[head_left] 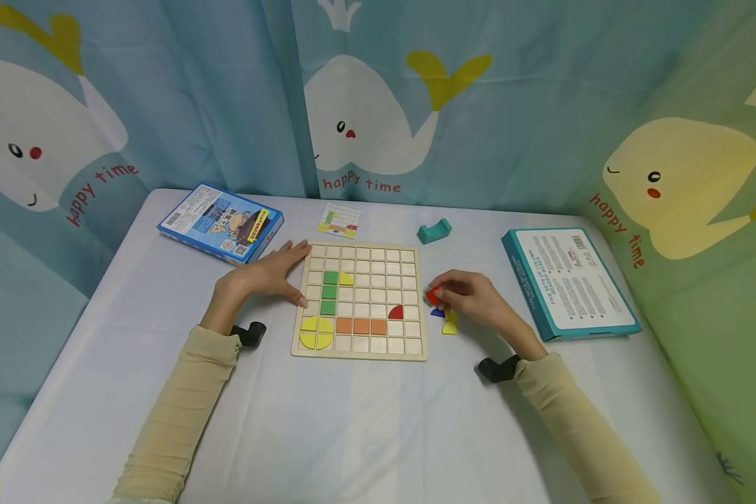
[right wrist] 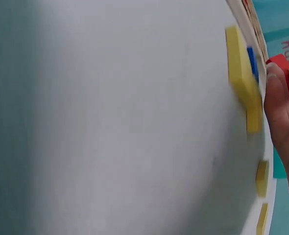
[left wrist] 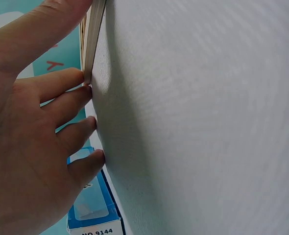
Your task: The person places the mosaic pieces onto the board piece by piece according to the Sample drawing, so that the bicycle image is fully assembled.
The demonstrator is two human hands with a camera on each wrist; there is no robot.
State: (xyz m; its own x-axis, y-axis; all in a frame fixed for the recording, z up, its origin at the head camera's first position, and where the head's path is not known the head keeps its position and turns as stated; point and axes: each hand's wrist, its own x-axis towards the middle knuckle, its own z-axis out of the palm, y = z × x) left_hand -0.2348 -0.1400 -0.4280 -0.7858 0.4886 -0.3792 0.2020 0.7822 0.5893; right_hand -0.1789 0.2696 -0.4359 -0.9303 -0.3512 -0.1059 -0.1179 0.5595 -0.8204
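Observation:
A wooden grid board [head_left: 359, 356] lies mid-table, with green and orange squares, yellow quarter-round pieces and a red quarter-round piece [head_left: 396, 313] in its cells. My left hand [head_left: 258, 276] touches the board's left edge with thumb and fingers spread; in the left wrist view the fingertips [left wrist: 85, 123] meet the tabletop. Just right of the board, my right hand [head_left: 477, 299] pinches a small red piece [right wrist: 280, 63] between thumb and fingers, partly hiding it. Beneath that hand lie loose yellow pieces [head_left: 450, 326] and a blue piece [head_left: 437, 313].
A small pattern card [head_left: 339, 220] lies behind the board, and a curved teal block [head_left: 434, 231] stands to its right. A blue box [head_left: 217, 222] is at the back left; a teal-edged box [head_left: 579, 280] lies at the right. Whale-print curtains [head_left: 516, 140] surround the table.

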